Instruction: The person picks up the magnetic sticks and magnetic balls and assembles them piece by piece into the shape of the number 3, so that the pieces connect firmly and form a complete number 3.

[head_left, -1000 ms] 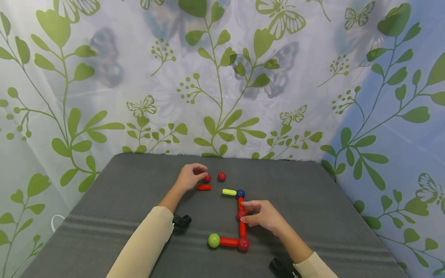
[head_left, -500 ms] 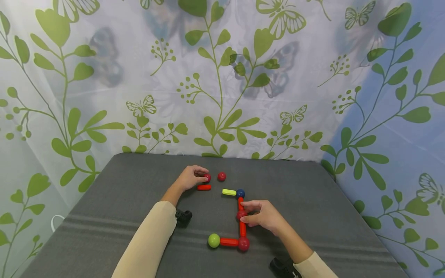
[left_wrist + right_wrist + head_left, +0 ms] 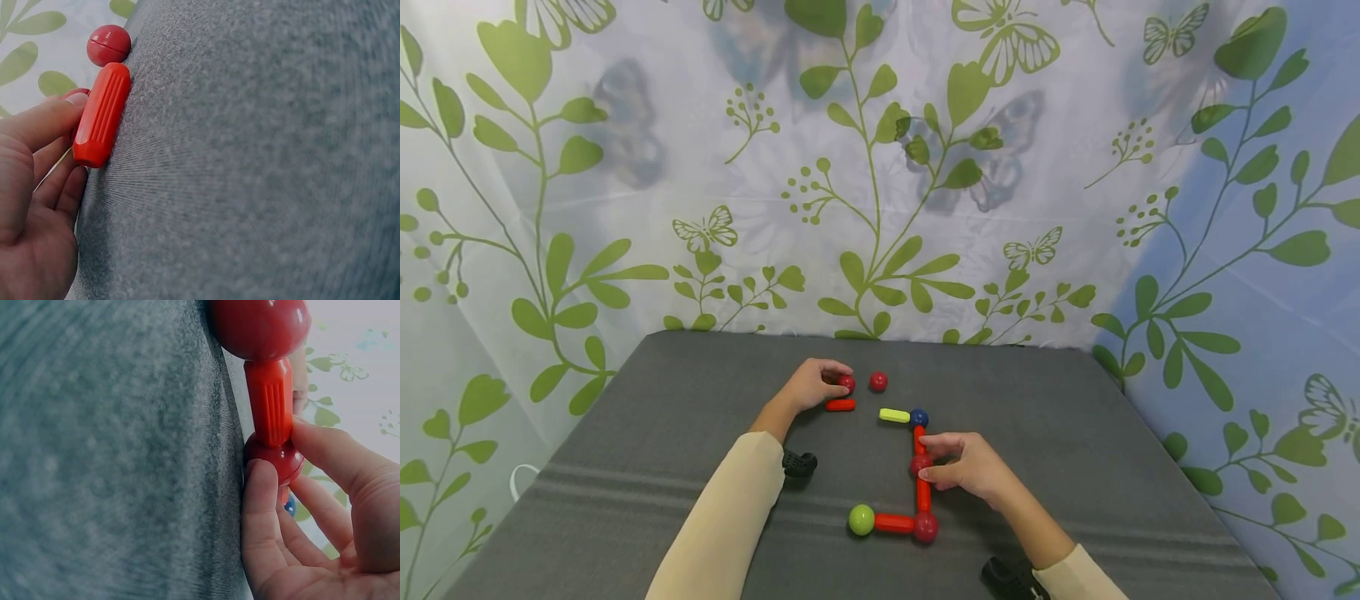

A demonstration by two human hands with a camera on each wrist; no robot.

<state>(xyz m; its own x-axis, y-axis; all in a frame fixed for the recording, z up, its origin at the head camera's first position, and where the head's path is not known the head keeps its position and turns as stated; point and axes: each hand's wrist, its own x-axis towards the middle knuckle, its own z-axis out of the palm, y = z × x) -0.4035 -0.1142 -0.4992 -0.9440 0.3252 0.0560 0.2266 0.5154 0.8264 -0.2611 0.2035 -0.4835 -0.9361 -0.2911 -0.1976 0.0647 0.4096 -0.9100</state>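
Note:
At the back of the table my left hand pinches a red ball between thumb and fingers. A loose red rod lies just in front of it; in the left wrist view this grooved rod hides most of the pinched ball. My right hand grips the middle red ball of a joined chain, thumb against the adjoining red rod. The chain runs from a yellow rod and blue ball to a corner red ball, then a red rod and green ball.
Another loose red ball sits to the right of the left hand. Everything lies on a grey cloth-covered table. A leaf-patterned curtain hangs behind the table's far edge.
My left hand has shifted slightly right and its thumb and fingers have closed on the red ball. The right hand and the chain have stayed in place.

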